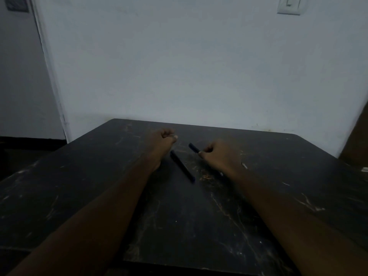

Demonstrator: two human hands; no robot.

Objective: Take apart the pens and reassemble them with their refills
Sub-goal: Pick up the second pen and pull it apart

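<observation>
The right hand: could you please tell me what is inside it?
A dark pen pokes out of the right hand towards the left. The curled fingers cover its middle, and whether the pale bit beside the wrist is its tip cannot be told.

**Dark desk, pale wall**

Weak bluish light. Black desk, top worn and scratched, far edge against a plain pale wall. White light switch high above the far right corner. White vertical trim beyond the far left corner; brown panel past the right edge.
</observation>
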